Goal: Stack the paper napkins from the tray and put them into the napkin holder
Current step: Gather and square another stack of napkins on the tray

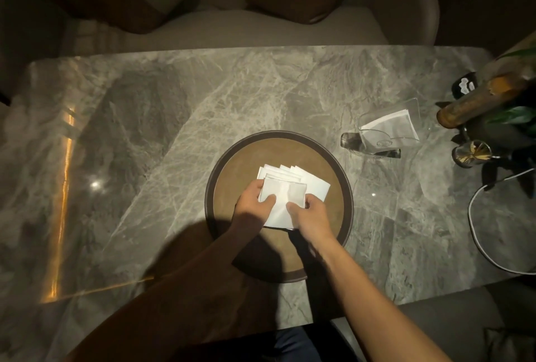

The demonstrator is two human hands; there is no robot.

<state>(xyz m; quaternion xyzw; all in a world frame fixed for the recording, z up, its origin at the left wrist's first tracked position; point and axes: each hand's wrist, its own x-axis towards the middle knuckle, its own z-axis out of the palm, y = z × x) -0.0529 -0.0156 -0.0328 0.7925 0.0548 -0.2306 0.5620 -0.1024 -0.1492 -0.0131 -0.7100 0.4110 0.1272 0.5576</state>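
Landmark: the round tray (346,196), set on the marble bench (174,129) at its near side.

Napkins (282,202): a white pile at the tray's centre, partly squared. The top sheets lie between both hands; further sheets fan out toward the tray's far right, not yet gathered in.

Left hand (251,205): at the pile's left edge, thumb on top and fingers curled round the edge, grasping the napkins.

Right hand (310,215): at the pile's near right corner, thumb on top and fingers curled under the right edge, likewise grasping the napkins.

Napkin holder (385,135): clear, standing on the bench beyond the tray's far right rim, apart from it. It appears to hold one napkin already. Its long axis runs from far right to near left as seen; which way the slot opens cannot be told with certainty.

Judgement: the holder lies up and to the right of the hands, so the right hand is the nearer. The path crosses the tray rim and open bench. Hazards sit just right of the holder: a metal cup (471,154), a plant pot and a white cable (475,239).
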